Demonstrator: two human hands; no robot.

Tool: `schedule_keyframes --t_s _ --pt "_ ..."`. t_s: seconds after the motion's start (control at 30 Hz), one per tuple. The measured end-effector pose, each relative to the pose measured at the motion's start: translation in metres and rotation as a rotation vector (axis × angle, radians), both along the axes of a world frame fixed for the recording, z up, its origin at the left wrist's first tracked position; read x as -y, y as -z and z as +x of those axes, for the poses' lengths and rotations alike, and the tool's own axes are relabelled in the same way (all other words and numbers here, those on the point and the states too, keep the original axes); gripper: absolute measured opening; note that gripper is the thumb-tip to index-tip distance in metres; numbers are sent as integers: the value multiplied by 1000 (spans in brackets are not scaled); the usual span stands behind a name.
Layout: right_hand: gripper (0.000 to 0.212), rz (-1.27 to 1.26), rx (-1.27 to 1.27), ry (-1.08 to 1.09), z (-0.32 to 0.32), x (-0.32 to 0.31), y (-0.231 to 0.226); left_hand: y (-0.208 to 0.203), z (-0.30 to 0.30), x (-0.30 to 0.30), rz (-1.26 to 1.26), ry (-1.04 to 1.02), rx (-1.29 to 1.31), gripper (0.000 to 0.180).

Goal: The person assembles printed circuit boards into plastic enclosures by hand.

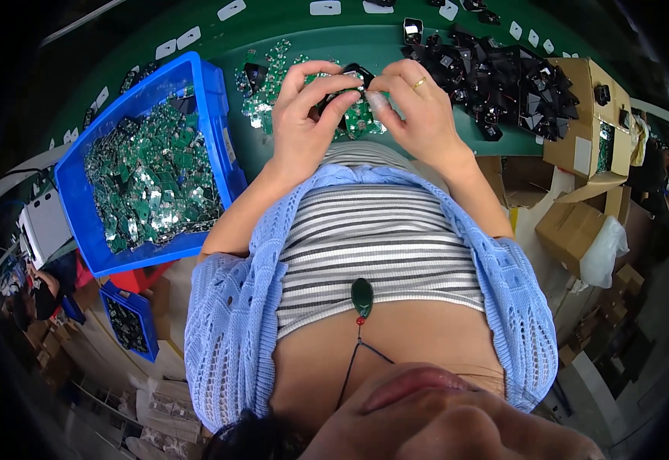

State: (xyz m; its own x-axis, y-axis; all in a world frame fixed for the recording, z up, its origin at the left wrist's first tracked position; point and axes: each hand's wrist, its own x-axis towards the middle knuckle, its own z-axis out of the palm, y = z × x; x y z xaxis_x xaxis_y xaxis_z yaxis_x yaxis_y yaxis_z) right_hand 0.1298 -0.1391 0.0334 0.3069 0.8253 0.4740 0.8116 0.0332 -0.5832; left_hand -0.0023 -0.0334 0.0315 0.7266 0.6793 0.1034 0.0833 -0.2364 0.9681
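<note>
Both hands meet over the green work table, fingers closed around a small black plastic housing (360, 74). My left hand (304, 107) pinches it from the left with thumb and fingertips. From the other side, my right hand (419, 107) grips it, a ring on one finger and a pale covering on a fingertip. The fingers hide most of the housing, so what is inside it cannot be made out. Small green circuit boards (359, 121) lie on the table just under the hands, and more boards (273, 65) are scattered to the left with a black housing (255, 74) among them.
A blue bin (231, 165) heaped with green circuit boards stands at the left. Black housings (495, 84) are piled at the right of the table, beside an open cardboard box (580, 115). Another carton (572, 234) sits lower right, and a smaller blue crate (149, 326) lower left.
</note>
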Motion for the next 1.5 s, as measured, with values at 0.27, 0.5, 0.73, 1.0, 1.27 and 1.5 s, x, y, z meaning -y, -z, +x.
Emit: schedule_keyframes --t_s 0.27,0.5,0.73,1.0,1.27,1.5 --pt "17 -59 -447 32 -10 4 0 -1 3 2 -69 -57 24 11" --pt "13 43 -776 -7 -21 4 20 8 4 -1 66 -37 25 8" --pt "9 133 -783 4 -20 0 21 0 -5 -2 -581 148 -15 47" --pt "9 102 -521 -136 -11 -4 11 -3 -8 -4 -848 92 2 36" --pt "14 136 -131 -94 -14 -9 14 9 -13 -1 -710 99 52 41" --pt "15 18 76 -137 -6 -8 -5 -3 -13 -1 -65 -11 -41 37"
